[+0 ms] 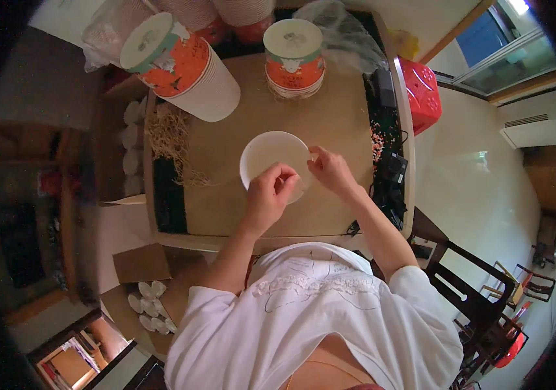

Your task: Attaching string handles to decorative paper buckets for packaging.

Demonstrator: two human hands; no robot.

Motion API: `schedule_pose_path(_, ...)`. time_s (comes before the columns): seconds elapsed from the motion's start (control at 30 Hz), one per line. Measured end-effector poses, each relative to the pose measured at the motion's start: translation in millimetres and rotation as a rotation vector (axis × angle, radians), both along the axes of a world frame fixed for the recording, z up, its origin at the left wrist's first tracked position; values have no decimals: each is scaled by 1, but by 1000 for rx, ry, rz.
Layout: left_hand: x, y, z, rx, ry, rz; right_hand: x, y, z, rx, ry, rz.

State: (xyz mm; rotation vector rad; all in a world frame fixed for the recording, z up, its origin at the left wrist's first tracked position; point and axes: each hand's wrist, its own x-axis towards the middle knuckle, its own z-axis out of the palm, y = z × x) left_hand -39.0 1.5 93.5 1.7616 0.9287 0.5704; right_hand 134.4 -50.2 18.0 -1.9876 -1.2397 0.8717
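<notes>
White shirt (304,318) fills the lower frame; both forearms rise from it to a tan table (330,117). Left hand (270,195) and right hand (330,170) meet at the near rim of a white bowl (270,155), which sits on the table just ahead of the person. Left fingers are curled in a pinch on the near rim; right fingertips (315,156) pinch the rim at its right side. Hands are close together, not touching each other, both closed on the rim as far as the view shows.

Judgement on handling: bowl looks thin-walled and light, likely paper or thin plastic, so it should flex under a hard squeeze and slide easily on the smooth top. Best hold is the rolled rim, pinched lightly at two points, as now.

Farther back stand two stacks of orange-and-white cups: one tilted stack (184,65) at left, one upright stack (294,58) at centre. A straw-like tangle (171,140) lies left of the bowl. A red stool (421,94) stands right of the table; a carton (128,149) of white pieces sits at the left edge.
</notes>
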Motion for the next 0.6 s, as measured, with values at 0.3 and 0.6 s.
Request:
schedule_pose_path(0.3, -60, 51, -64, 225, 341, 18, 18, 9, -4, 66, -156, 105)
schedule_pose_path(0.6, -63, 29, -82, -38, 376, -114, 62, 100, -20, 279, -568, 414)
